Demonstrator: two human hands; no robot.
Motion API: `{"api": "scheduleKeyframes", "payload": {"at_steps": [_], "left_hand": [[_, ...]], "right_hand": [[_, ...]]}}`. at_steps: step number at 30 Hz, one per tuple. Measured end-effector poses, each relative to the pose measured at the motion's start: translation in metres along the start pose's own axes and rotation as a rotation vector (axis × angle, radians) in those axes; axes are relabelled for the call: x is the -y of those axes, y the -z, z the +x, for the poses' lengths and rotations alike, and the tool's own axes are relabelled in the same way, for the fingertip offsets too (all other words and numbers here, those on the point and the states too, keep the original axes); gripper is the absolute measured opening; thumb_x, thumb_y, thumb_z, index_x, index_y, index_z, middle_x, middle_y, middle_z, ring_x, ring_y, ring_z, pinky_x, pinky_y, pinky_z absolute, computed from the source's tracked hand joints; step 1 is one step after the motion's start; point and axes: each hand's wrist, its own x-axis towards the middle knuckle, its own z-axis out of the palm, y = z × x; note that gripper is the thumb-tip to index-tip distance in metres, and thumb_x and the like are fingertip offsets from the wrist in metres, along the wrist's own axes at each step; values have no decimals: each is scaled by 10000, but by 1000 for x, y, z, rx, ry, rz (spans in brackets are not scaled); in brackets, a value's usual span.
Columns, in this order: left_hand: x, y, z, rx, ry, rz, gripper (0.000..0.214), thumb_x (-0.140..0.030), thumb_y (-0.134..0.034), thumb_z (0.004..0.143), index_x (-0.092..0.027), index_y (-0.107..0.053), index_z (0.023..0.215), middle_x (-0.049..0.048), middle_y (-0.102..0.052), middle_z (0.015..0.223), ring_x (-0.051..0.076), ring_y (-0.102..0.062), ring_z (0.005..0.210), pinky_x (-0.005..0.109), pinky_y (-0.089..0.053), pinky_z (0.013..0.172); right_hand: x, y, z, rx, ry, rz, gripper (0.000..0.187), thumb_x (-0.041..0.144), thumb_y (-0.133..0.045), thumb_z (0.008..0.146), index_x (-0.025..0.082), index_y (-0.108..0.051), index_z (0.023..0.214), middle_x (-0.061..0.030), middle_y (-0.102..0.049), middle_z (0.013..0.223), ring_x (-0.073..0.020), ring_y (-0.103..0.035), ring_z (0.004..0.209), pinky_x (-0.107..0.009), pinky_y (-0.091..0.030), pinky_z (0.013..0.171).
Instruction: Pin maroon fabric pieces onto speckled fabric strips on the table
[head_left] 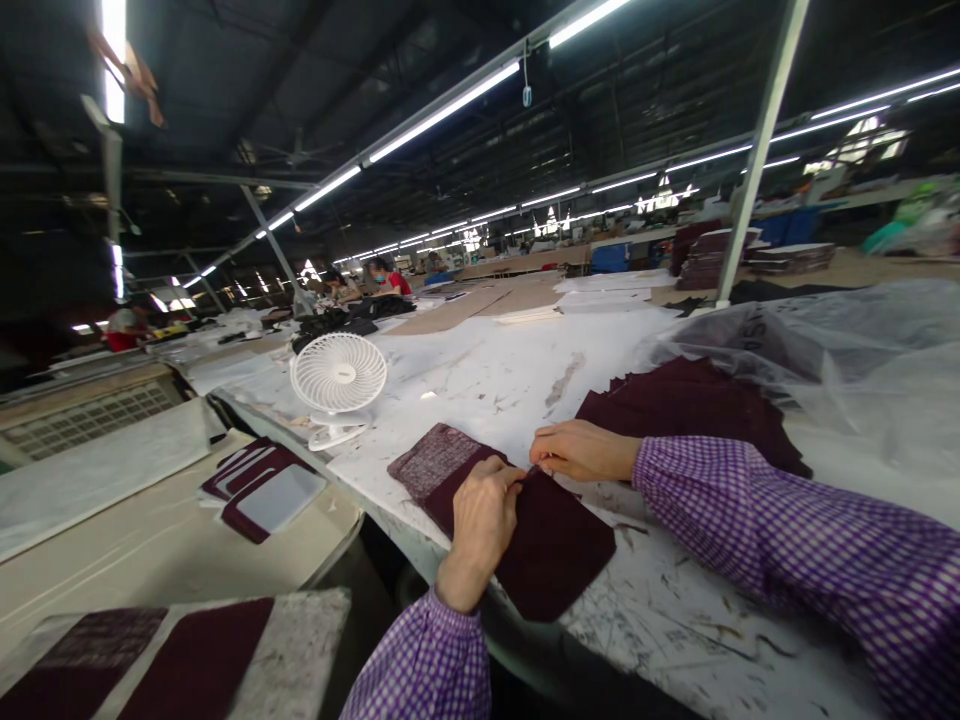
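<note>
A dark maroon fabric piece point(559, 550) lies at the near edge of the white table, with a greyish patterned part point(439, 462) at its far left end. My left hand point(484, 510) rests on the middle of it, its fingers pressed together near a fold or seam. Just to the right, my right hand point(581, 450) pinches the fabric's far edge with thumb and forefinger. Both hands meet at nearly the same spot. Behind my right wrist is a fanned stack of maroon pieces point(690, 405).
A small white fan point(339, 375) stands at the table's left edge. Clear plastic sheeting point(862, 350) covers the right side. On a lower surface to the left lie maroon pieces with pale panels point(274, 495). A metal post point(761, 150) rises at the right. Other people work far back.
</note>
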Motion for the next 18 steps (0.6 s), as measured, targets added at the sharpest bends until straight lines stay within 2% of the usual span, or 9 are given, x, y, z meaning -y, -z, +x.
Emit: {"api": "scheduleKeyframes", "payload": {"at_steps": [4,10,15,18], "left_hand": [[1,0,0,10,-4,-1,226,-129,-539,823,-253,-694,930,5,-636,871,145,-575,850,241,-443,744],[5,-4,-1,12,-78,12,254,-171,-468,872,-241,-712,882,20,-614,829,152,-550,814,250,-432,707],[3,-3,-2,3,-100,53,288,-164,-431,882,-230,-712,876,29,-607,823,159,-546,815,262,-425,724],[3,-3,-3,3,-98,62,284,-158,-438,875,-235,-712,861,27,-606,827,159,-546,815,261,-426,732]], "right_hand": [[4,-2,-1,-9,17,-88,154,142,-471,843,159,-623,865,-44,-617,885,-149,-551,739,-245,-364,620],[7,-11,-3,-11,115,-377,207,165,-386,914,148,-592,900,-54,-576,871,-136,-506,658,-263,-295,513],[5,-17,-11,-32,231,-481,193,129,-400,908,144,-592,927,-72,-578,909,-170,-514,772,-268,-346,548],[6,-12,-15,-31,134,-413,208,112,-419,891,150,-618,937,-74,-594,916,-182,-532,808,-282,-407,625]]}}
